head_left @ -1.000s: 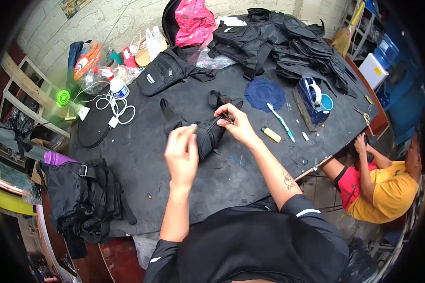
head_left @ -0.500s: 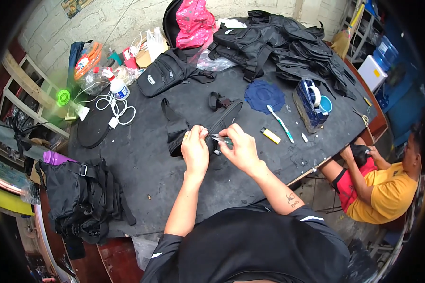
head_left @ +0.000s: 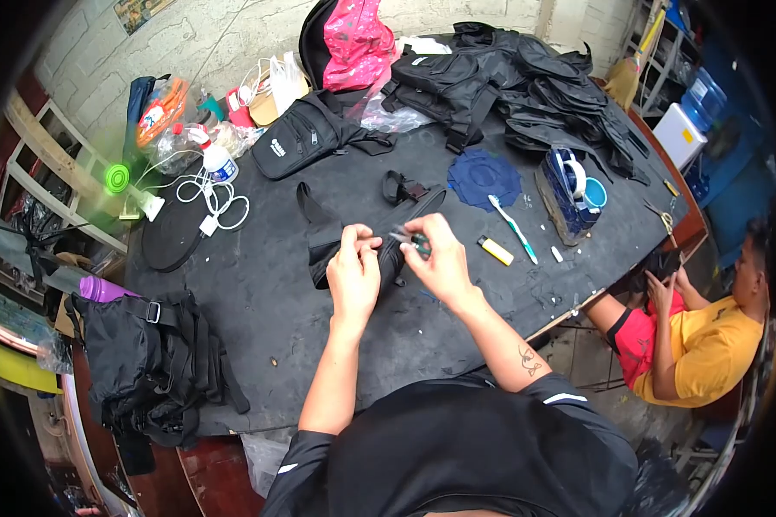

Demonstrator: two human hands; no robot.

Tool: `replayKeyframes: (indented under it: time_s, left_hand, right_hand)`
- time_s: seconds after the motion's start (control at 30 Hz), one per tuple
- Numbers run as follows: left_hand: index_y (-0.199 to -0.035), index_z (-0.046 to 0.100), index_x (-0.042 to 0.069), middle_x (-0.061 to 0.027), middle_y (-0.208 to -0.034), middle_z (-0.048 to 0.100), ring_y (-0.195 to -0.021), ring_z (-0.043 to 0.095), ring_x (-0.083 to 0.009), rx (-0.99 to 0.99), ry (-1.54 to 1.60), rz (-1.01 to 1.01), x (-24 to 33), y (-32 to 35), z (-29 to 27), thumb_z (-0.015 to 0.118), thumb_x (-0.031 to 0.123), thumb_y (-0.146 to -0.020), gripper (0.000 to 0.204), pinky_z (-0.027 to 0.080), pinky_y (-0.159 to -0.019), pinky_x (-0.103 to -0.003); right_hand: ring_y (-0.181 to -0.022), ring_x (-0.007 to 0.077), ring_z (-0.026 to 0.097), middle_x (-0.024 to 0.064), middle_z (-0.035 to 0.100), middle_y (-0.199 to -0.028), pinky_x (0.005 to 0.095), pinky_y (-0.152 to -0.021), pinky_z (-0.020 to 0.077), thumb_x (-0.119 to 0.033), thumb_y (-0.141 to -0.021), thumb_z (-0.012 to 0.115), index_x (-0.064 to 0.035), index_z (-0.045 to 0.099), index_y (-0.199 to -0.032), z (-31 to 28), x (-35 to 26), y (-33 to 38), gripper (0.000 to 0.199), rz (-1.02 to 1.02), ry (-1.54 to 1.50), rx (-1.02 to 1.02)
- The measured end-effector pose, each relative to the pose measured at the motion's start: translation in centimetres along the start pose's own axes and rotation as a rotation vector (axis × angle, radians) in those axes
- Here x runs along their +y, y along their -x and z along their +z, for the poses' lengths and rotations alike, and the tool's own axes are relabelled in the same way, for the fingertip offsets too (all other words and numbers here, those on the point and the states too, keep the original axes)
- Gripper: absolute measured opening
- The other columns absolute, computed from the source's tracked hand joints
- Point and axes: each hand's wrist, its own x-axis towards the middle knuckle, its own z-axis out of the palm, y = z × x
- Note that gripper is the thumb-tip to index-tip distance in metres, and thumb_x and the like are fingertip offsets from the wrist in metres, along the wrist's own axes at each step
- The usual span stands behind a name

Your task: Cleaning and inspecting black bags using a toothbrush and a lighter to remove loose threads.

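On the table in front of me lies a small black bag (head_left: 421, 205) with a strap and a buckle. Over its near left side, my left hand (head_left: 354, 269) pinches thumb and fingers together; whatever is between the fingertips is too small to make out. My right hand (head_left: 444, 263) is closed around small thread snips (head_left: 400, 236) with metal blades and a dark green handle. The blades point left, toward the left fingertips, above the bag. Part of the bag is hidden under both hands.
Right of the bag are a yellow lighter (head_left: 495, 251), a toothbrush (head_left: 513, 229), dark blue cloth (head_left: 484, 179) and a tape dispenser (head_left: 569, 194). Black bags (head_left: 526, 86) pile up at the back; more (head_left: 151, 362) lie at left. A person in yellow (head_left: 707, 345) sits at right.
My right hand and the snips have lifted slightly and the snips have turned in the fingers. My left fingertips have shifted a little. The seated person's hands have moved.
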Motion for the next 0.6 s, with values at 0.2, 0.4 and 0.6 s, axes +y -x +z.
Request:
replayKeyframes:
  time_s: [0.2, 0.4, 0.6]
  left_hand:
    - [-0.099, 0.061, 0.000, -0.0108, -0.083, 0.067, -0.074, 0.063, -0.0123, -0.190, -0.113, 0.036, 0.8, -1.0, -1.0, 0.051, 0.000, -0.083, 0.019, 0.049, -0.067, -0.025]
    - [-0.079, 0.052, 0.006, -0.0104, -0.078, 0.051, -0.072, 0.057, -0.0255, -0.150, -0.621, 0.391, 1.1, -1.1, 0.7, 0.060, 0.010, -0.076, 0.010, 0.047, -0.061, -0.040]
    - [-0.083, 0.048, 0.002, -0.0131, -0.084, 0.047, -0.076, 0.056, -0.0264, -0.011, -0.514, 0.260, 0.1, -0.7, 2.2, 0.050, 0.001, -0.079, 0.005, 0.046, -0.060, -0.036]
  right_hand:
    - [-0.096, 0.0209, 0.057, 0.0060, 0.051, -0.110, 0.0313, -0.072, 0.0482, -0.006, -0.067, 0.072, -0.0060, 0.047, -0.110, 0.2, 2.1, -1.1, 0.050, 0.046, -0.026, -0.074]
    - [-0.094, 0.0218, 0.057, 0.0055, 0.051, -0.110, 0.0310, -0.073, 0.0477, -0.006, -0.065, 0.074, -0.0060, 0.049, -0.108, 0.0, 1.8, -1.2, 0.050, 0.073, -0.021, -0.095]
    - [-0.094, 0.0219, 0.058, 0.0061, 0.053, -0.109, 0.0313, -0.073, 0.0475, -0.007, -0.065, 0.074, -0.0060, 0.049, -0.108, 0.1, 2.3, -0.9, 0.051, 0.028, -0.018, -0.099]
